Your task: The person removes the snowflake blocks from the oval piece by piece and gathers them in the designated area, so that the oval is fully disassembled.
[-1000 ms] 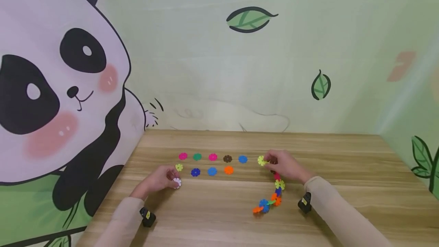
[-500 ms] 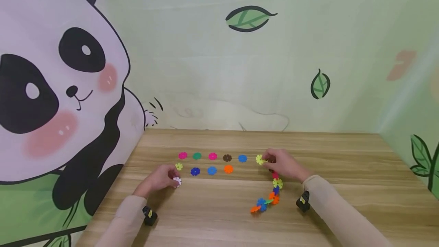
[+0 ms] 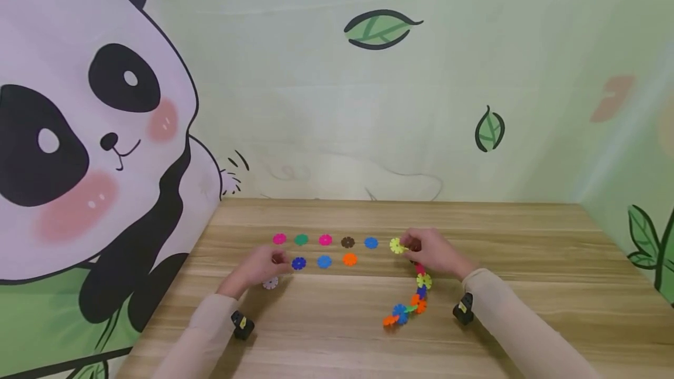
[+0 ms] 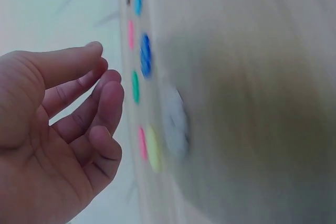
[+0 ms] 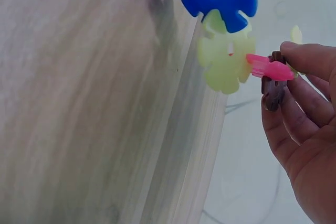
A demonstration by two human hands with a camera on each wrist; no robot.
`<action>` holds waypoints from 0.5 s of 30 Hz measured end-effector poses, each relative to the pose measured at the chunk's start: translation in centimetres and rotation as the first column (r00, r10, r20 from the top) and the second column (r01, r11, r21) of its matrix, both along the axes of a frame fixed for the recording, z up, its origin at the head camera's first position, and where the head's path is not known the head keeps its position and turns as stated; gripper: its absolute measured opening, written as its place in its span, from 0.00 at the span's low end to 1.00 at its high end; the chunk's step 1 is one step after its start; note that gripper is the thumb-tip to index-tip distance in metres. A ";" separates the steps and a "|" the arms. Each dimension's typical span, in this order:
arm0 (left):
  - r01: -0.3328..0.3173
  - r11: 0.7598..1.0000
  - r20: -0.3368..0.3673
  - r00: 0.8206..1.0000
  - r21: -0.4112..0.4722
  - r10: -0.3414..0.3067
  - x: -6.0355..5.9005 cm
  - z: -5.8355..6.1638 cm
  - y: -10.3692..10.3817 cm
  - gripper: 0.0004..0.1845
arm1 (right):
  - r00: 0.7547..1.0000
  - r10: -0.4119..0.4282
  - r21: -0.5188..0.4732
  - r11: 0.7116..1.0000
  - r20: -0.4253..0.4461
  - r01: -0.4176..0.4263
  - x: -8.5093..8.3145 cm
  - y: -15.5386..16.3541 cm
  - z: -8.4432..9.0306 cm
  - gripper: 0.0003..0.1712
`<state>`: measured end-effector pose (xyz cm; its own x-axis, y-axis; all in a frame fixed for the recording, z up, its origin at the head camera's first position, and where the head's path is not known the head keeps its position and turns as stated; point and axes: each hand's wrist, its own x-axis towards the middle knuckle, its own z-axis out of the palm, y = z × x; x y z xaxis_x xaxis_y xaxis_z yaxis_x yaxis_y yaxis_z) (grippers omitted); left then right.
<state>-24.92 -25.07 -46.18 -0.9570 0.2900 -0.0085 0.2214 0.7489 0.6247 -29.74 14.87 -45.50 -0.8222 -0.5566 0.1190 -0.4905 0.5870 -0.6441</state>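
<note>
Left wrist reveals a yellow disc (image 4: 153,150) hidden from head by the left hand (image 4: 63,135), fingers apart; right hand (image 5: 311,121), fingers clamped on brown disc (image 5: 272,94).

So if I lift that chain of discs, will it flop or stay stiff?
The chain is probably fairly stiff, since its notched discs slot together. Joints could twist loose, as the overlaps look shallow. It's likely light: the right hand just pinches it near one end.
</note>
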 end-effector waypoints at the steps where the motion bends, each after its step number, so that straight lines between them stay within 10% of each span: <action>1: 0.014 1.000 0.003 1.000 0.017 -0.014 -0.2 0.1 0.6 0.03 | 1.000 0.002 0.000 1.000 -0.004 -0.002 0.0 0.0 0.0 0.08; 15: 0.039 0.965 0.071 0.996 0.258 -0.059 -2.3 1.5 9.5 0.07 | 1.000 -0.011 -0.010 1.000 0.005 0.011 0.3 -0.5 0.2 0.04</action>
